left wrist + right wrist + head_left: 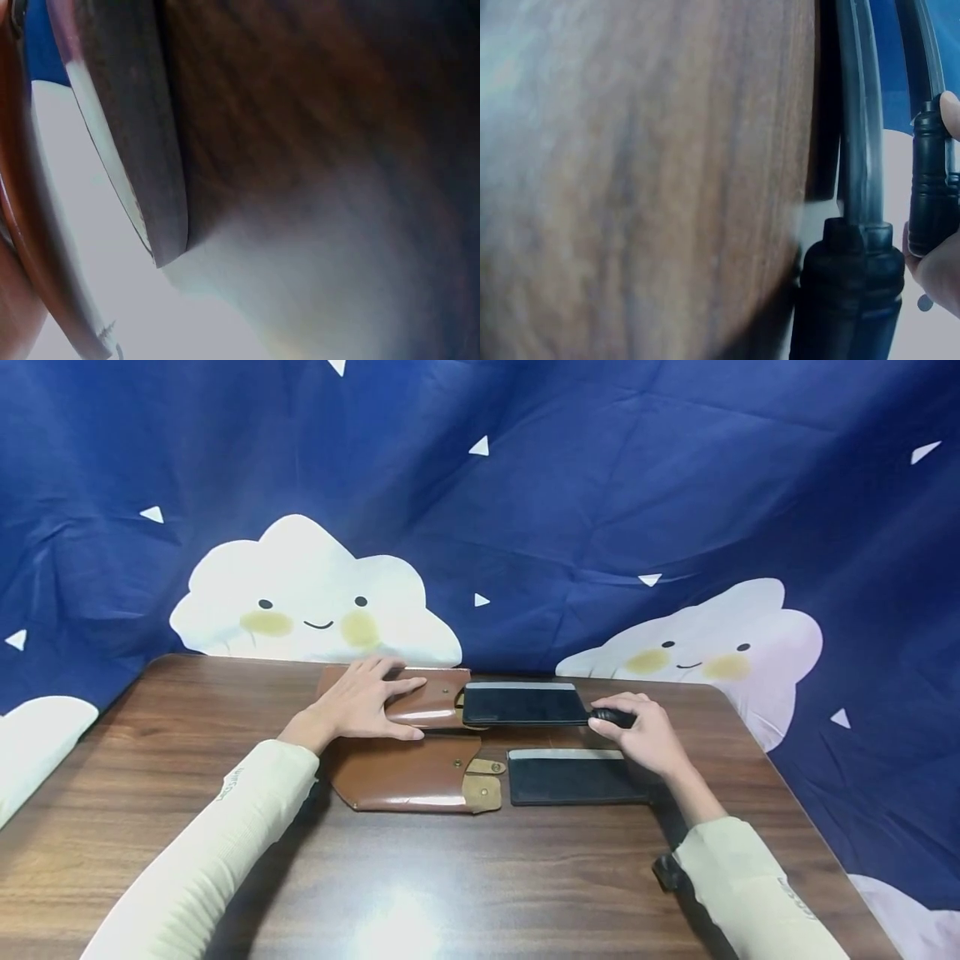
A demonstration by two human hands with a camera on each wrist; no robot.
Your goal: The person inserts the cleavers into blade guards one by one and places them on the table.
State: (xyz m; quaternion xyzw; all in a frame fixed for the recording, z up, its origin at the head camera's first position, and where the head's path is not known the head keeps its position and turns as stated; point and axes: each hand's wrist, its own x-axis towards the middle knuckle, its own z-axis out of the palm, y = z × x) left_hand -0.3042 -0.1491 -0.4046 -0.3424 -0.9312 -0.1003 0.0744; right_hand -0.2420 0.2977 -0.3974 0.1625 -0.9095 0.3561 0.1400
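Brown sheaths (408,772), two — black cleavers (525,703), two — left hand (360,700) outspread on one sheath, right hand (647,735) curled round one handle (613,717).

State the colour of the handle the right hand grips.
Black; the handle shows best from the right wrist.

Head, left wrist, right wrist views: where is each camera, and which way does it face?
Head: worn on the head, facing forward and down at tabletop, sheaths, cleavers and curtain; both sleeves, left hand and right hand show.
Left wrist: on that wrist, rolled sideways, looking along the tabletop past a sheath edge; skin at left is uncertain.
Right wrist: on that wrist, also sideways, looking along the tabletop at two black handles; part of the right hand shows at right.
Shared: the right hand gripping a cleaver's handle, in head and right wrist.
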